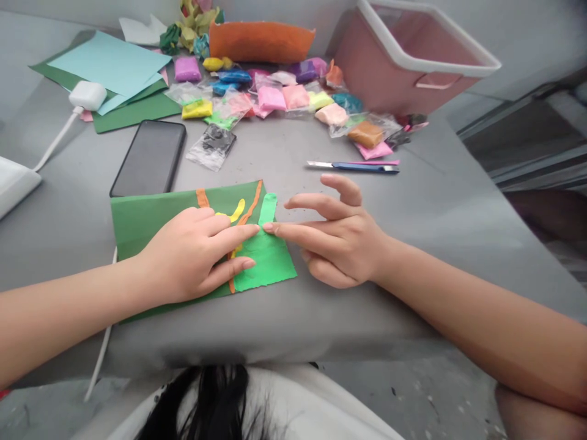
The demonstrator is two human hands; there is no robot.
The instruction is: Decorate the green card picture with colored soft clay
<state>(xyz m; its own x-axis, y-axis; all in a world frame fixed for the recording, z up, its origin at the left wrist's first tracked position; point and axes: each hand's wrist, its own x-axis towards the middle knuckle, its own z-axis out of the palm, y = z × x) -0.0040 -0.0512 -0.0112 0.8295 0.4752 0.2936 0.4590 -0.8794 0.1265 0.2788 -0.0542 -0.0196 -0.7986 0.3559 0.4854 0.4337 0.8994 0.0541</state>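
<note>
Near the front edge of the table (293, 324), the card (147, 223) lies with bright green clay (268, 263) at its right end. The left hand (195, 253) rests there, grip spread and holding nothing; the right hand's (346, 241) is slack and empty, index fingertip where the strip (268, 209) meets the broader clay. Good smoothing likely calls for light, even strokes across that join, with the card held steady.

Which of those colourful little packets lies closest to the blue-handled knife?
The bright pink packet, partly under the caramel-brown packet, just beyond the blue-handled knife. The other packets all lie farther from the knife.
</note>
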